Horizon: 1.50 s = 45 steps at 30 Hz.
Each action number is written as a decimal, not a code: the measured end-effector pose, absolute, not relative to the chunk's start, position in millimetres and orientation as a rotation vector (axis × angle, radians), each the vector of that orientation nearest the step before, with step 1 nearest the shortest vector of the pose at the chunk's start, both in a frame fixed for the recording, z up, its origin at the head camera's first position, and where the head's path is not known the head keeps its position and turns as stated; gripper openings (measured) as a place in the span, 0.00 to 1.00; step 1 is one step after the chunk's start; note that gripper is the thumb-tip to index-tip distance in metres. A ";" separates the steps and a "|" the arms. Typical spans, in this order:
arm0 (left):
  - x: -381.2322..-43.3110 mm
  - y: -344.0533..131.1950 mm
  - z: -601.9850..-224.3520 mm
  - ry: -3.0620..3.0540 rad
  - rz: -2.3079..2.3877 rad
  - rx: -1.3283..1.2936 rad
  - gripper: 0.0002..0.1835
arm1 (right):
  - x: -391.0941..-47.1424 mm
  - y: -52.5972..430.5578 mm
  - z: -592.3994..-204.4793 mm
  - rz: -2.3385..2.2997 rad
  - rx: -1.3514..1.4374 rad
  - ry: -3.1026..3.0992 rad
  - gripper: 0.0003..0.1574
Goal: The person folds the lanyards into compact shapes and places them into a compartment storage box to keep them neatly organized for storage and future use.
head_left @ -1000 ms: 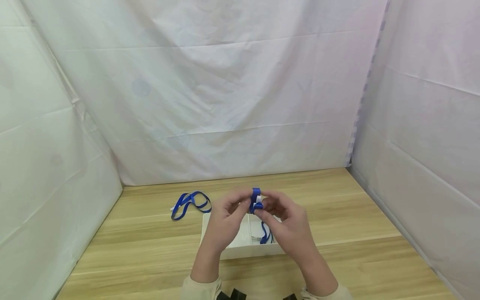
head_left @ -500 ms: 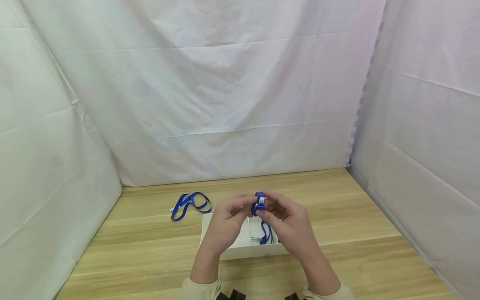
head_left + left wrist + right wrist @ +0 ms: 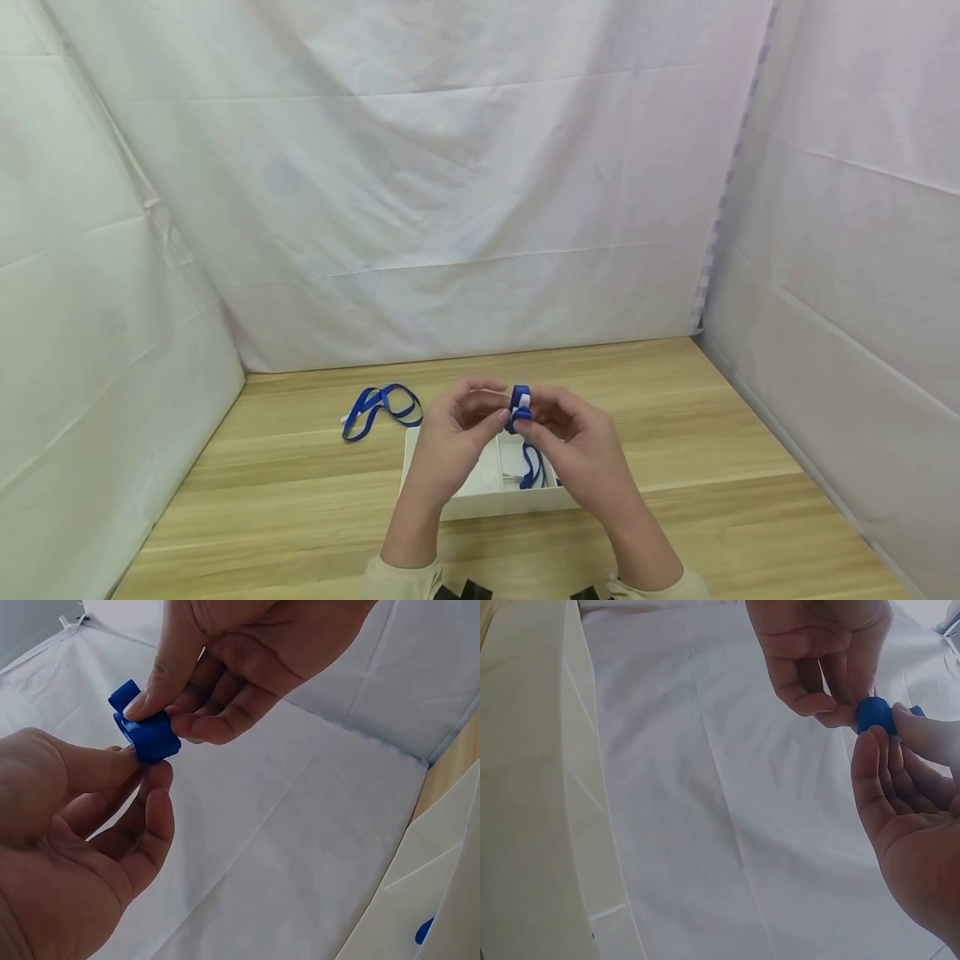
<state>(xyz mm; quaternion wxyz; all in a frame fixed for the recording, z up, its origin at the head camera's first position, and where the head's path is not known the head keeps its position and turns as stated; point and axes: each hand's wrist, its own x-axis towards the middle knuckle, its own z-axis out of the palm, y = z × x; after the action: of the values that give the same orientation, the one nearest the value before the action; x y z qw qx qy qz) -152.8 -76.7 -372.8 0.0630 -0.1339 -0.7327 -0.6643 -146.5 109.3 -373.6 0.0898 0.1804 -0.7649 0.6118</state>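
Note:
A blue lanyard (image 3: pixel 521 404) wound into a small roll, with a white piece showing in its middle, is held up between both hands over the white box (image 3: pixel 510 502). My right hand (image 3: pixel 581 442) pinches the roll between thumb and fingers from the right. From the left, my left hand (image 3: pixel 453 437) has its thumb and fingertips on the strap, pinching its edge. Both wrist views show the rolled lanyard (image 3: pixel 154 736) as a flattened band caught between the two thumbs and fingers. Part of the roll is hidden behind the fingertips.
The white box has divided compartments; a blue lanyard (image 3: pixel 531 467) with a white end lies in a right-hand one. Another blue lanyard (image 3: pixel 382 408) lies loosely looped on the wooden table (image 3: pixel 262 483), behind and left of the box. White cloth (image 3: pixel 480 183) hangs around the table.
The rolled lanyard and the right hand have shifted slightly right. The left thumb and fingers have changed their place on the strap. The box and the looped lanyard have stayed put.

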 end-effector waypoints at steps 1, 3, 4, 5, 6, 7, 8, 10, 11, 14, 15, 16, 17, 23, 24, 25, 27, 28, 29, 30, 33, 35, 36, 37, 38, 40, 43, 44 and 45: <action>-152.9 -76.9 -372.8 -2.216 -2.002 -0.410 0.13 | -146.6 109.4 -373.6 1.822 0.535 -2.276 0.16; -152.8 -77.2 -372.2 -2.213 -1.997 -0.436 0.13 | -146.7 109.6 -373.3 1.831 0.533 -2.275 0.15; -152.7 -77.4 -371.9 -2.210 -1.994 -0.451 0.12 | -146.7 109.6 -373.2 1.837 0.531 -2.273 0.14; -152.6 -77.6 -371.7 -2.206 -1.991 -0.466 0.11 | -146.6 109.6 -373.2 1.843 0.530 -2.273 0.14; -152.4 -77.7 -371.6 -2.203 -1.987 -0.480 0.11 | -146.4 109.7 -373.1 1.846 0.529 -2.271 0.13; -152.4 -77.8 -371.7 -2.199 -1.985 -0.491 0.11 | -146.3 109.8 -373.1 1.850 0.529 -2.269 0.13; -152.3 -77.9 -371.7 -2.196 -1.983 -0.500 0.11 | -146.1 109.8 -373.1 1.854 0.530 -2.266 0.12; -152.5 -77.9 -372.1 -2.192 -1.980 -0.514 0.10 | -146.1 109.8 -373.5 1.859 0.537 -2.259 0.11; -152.6 -77.8 -372.3 -2.191 -1.978 -0.518 0.10 | -146.2 109.8 -373.7 1.859 0.543 -2.255 0.11; -152.8 -77.8 -372.7 -2.196 -1.965 -0.516 0.10 | -146.8 109.8 -374.7 1.860 0.562 -2.243 0.10; -152.8 -77.7 -372.6 -2.200 -1.961 -0.513 0.10 | -147.1 109.8 -374.9 1.862 0.569 -2.239 0.10; -152.8 -77.6 -372.5 -2.205 -1.955 -0.509 0.10 | -147.4 109.8 -375.0 1.863 0.576 -2.235 0.10; -153.0 -77.5 -372.5 -2.208 -1.949 -0.508 0.10 | -147.6 109.7 -375.0 1.864 0.580 -2.234 0.10; -153.3 -77.1 -371.7 -2.225 -1.934 -0.491 0.10 | -148.5 109.7 -374.6 1.857 0.574 -2.249 0.09; -153.1 -77.0 -371.4 -2.229 -1.935 -0.484 0.10 | -148.6 109.8 -374.4 1.856 0.570 -2.252 0.09; -153.0 -76.9 -371.2 -2.233 -1.937 -0.477 0.10 | -148.7 109.9 -374.4 1.853 0.568 -2.255 0.09; -153.0 -76.7 -371.1 -2.236 -1.941 -0.471 0.10 | -148.8 110.0 -374.4 1.846 0.562 -2.262 0.09; -153.1 -76.7 -371.4 -2.236 -1.942 -0.470 0.10 | -148.7 110.0 -374.4 1.845 0.560 -2.262 0.09; -153.4 -76.8 -371.9 -2.235 -1.941 -0.470 0.10 | -148.7 110.1 -374.4 1.844 0.559 -2.263 0.09; -153.8 -76.9 -372.5 -2.234 -1.940 -0.473 0.10 | -148.7 110.0 -374.7 1.838 0.563 -2.262 0.09; -154.4 -77.2 -373.5 -2.231 -1.937 -0.486 0.10 | -148.9 110.1 -375.2 1.832 0.566 -2.263 0.09; -154.5 -77.3 -373.8 -2.231 -1.938 -0.489 0.09 | -149.3 110.5 -375.8 1.829 0.564 -2.264 0.09; -154.3 -77.2 -373.6 -2.231 -1.940 -0.488 0.09 | -149.5 110.6 -376.1 1.823 0.566 -2.264 0.09; -154.3 -77.1 -373.5 -2.232 -1.941 -0.485 0.09 | -149.8 110.7 -376.4 1.815 0.566 -2.267 0.09; -154.3 -76.9 -373.5 -2.234 -1.940 -0.478 0.09 | -150.0 110.8 -376.7 1.809 0.566 -2.269 0.09; -154.9 -76.3 -374.4 -2.243 -1.922 -0.466 0.09 | -150.4 111.0 -377.3 1.795 0.562 -2.276 0.08; -157.3 -74.7 -377.6 -2.279 -1.842 -0.436 0.08 | -150.2 111.0 -377.1 1.781 0.547 -2.289 0.08; -158.4 -74.1 -379.1 -2.297 -1.802 -0.420 0.08 | -150.2 110.9 -377.0 1.779 0.543 -2.294 0.08; -159.8 -73.6 -380.8 -2.316 -1.760 -0.402 0.08 | -149.9 110.7 -376.9 1.775 0.539 -2.299 0.08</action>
<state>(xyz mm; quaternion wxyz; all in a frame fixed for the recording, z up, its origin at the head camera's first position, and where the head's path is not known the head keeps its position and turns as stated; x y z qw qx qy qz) -159.8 -73.6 -380.8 0.1022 -0.1360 -0.7846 -0.5963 -149.9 110.7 -376.9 0.0934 0.1816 -0.7749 0.5982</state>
